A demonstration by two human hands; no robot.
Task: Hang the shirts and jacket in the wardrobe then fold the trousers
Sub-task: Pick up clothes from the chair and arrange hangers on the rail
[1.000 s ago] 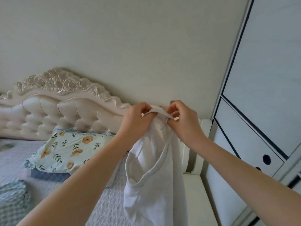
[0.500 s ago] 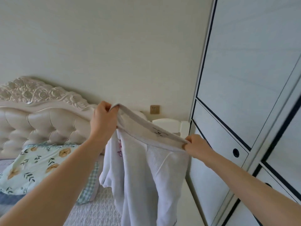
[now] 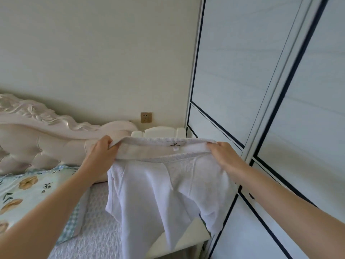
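Observation:
White trousers [image 3: 164, 187] hang in the air in front of me, the ribbed waistband stretched flat with a small label at its middle. My left hand [image 3: 101, 154] grips the waistband's left end. My right hand [image 3: 222, 156] grips its right end. The legs drop down out of the frame's bottom edge. The white wardrobe [image 3: 261, 90] with dark-trimmed sliding doors stands shut at the right.
A bed with a carved cream headboard [image 3: 43, 139] lies at the left, with a floral pillow [image 3: 28, 191] on it. A white bedside table [image 3: 179, 238] stands between bed and wardrobe, behind the trousers. A wall socket [image 3: 146, 117] is above it.
My hands have moved apart, pulling the waistband out wide and level. The view has turned right, toward the wardrobe.

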